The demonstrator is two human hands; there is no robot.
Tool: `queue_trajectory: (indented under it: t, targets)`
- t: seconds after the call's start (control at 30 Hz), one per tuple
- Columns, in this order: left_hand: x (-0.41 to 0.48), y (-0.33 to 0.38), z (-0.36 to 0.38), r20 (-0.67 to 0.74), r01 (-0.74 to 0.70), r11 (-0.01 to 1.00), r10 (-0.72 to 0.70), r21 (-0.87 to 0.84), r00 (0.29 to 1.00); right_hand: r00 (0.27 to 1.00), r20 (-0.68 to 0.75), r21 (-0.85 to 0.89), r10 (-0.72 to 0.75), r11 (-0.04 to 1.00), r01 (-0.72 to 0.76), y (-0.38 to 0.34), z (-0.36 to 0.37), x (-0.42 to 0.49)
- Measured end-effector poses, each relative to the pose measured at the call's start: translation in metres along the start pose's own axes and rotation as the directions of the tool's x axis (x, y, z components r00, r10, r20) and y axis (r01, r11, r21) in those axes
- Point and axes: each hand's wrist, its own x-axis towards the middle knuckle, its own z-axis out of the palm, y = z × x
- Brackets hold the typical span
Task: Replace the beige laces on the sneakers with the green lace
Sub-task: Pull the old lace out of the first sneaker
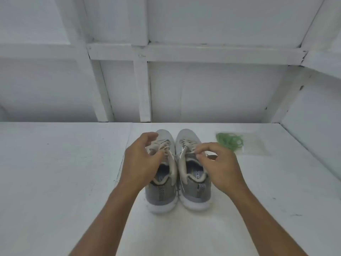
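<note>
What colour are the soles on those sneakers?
White. The soles show best in the head view, at the near heel ends.

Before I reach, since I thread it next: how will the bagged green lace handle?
The green lace is probably floppy and light: it lies in loose coils. Its clear bag looks thin, so may slide on the table.

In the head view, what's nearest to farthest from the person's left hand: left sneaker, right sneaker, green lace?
1. Left sneaker, directly under the left hand.
2. Right sneaker, beside it to the right.
3. Green lace, far right, at the back.
</note>
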Motion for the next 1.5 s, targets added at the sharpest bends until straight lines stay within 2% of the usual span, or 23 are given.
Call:
queue_trajectory:
  t: [0.17,0.37,0.43,0.57,0.9,1.1,1.3,1.5]
  targets:
    - [0.000,-0.021,0.003,0.048,0.140,0.989,-0.142,0.042,0.989,0.998,-0.053,-0.089,0.017,0.996,-0.022,0.021,0.005,0.001]
    - [0.000,-0.035,0.007,0.132,0.233,0.970,-0.222,-0.075,0.966,0.955,0.030,-0.040,0.296,0.955,-0.295,0.038,0.006,0.010]
    - [0.001,-0.036,0.007,0.136,0.234,0.969,-0.222,-0.079,0.965,0.940,0.064,-0.038,0.335,0.942,-0.333,0.043,0.006,0.013]
    - [0.002,-0.041,0.008,0.136,0.232,0.970,-0.222,-0.068,0.966,0.944,0.070,-0.053,0.321,0.947,-0.318,0.049,0.006,0.017]
    - [0.002,-0.049,0.008,0.130,0.210,0.976,-0.202,-0.055,0.971,0.977,-0.087,-0.089,0.194,0.975,-0.202,0.040,-0.004,0.027]
    - [0.002,-0.050,0.008,0.131,0.200,0.979,-0.194,-0.033,0.972,0.964,-0.168,-0.098,0.209,0.969,-0.227,0.048,-0.019,0.043]
    - [0.003,-0.053,0.009,0.128,0.194,0.981,-0.191,-0.013,0.973,0.955,-0.181,-0.096,0.236,0.962,-0.256,0.061,-0.024,0.047]
    - [0.004,-0.049,0.012,0.037,0.189,0.982,-0.189,0.006,0.981,0.959,-0.155,-0.107,0.238,0.961,-0.255,0.062,-0.025,0.049]
